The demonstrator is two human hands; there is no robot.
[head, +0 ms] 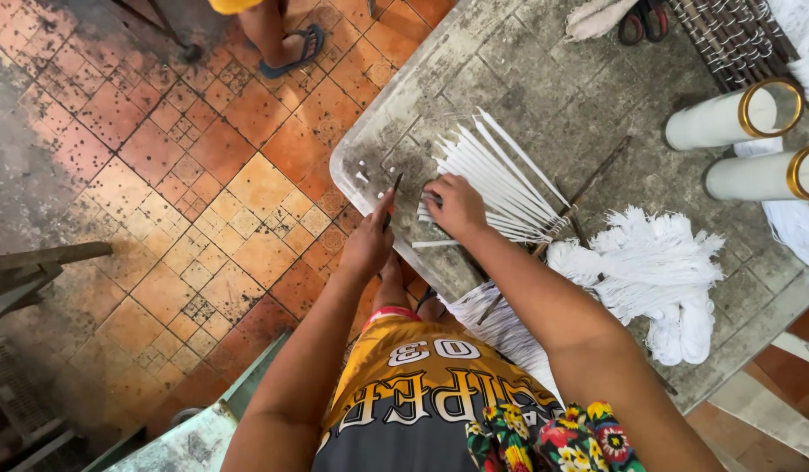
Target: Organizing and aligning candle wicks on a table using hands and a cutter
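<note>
Yellow shorts fill near edge. Left hand [368, 246] pinches thin dark blade, tip up, at tabletop [544, 79] edge. Right hand [455, 206] lies flat, fingers spread, pressing white candles [500, 179] fanned on tabletop. Step seems trimming candle ends; next cut needs row held steady. White wick bundles [649, 262] just beyond.

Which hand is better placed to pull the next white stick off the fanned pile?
The right hand: it rests on the white sticks. The left hand holds a thin dark tool beside the pile.
</note>
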